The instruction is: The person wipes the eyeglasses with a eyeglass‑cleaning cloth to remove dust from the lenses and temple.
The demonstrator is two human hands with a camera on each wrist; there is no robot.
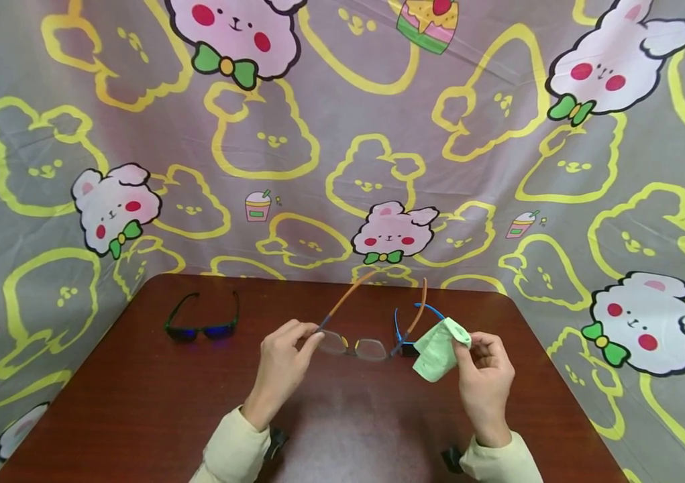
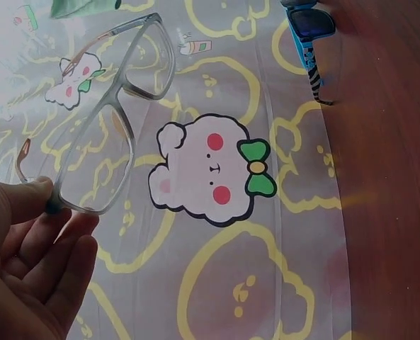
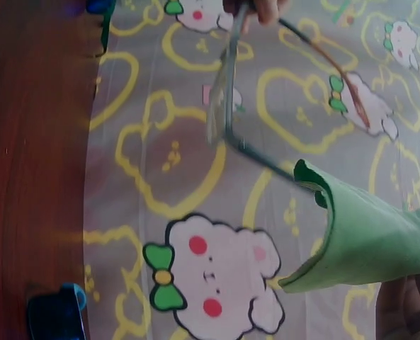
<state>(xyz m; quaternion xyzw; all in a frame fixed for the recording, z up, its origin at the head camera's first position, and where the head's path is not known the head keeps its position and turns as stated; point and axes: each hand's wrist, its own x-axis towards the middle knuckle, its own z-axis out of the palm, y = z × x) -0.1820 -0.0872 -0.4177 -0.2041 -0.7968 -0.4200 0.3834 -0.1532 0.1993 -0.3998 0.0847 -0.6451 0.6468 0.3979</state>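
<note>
Clear-framed glasses (image 1: 371, 349) with orange-brown temples are held up over the table. My left hand (image 1: 284, 365) pinches them at the left hinge between thumb and fingers; the same hand (image 2: 36, 248) shows at that corner in the left wrist view. A light green cloth (image 1: 439, 352) hangs from my right hand (image 1: 487, 386), pinched between thumb and fingers. In the right wrist view the cloth (image 3: 372, 237) overlaps one temple of the glasses (image 3: 231, 85); whether it touches is hard to tell. Only part of my right hand (image 3: 408, 301) shows there.
Dark sunglasses (image 1: 202, 332) with blue lenses stand on the brown table (image 1: 137, 402) at the left. Blue-framed sunglasses (image 1: 407, 349) lie behind the held glasses and the cloth, partly hidden. A patterned curtain (image 1: 294, 161) rises around the table's back and sides.
</note>
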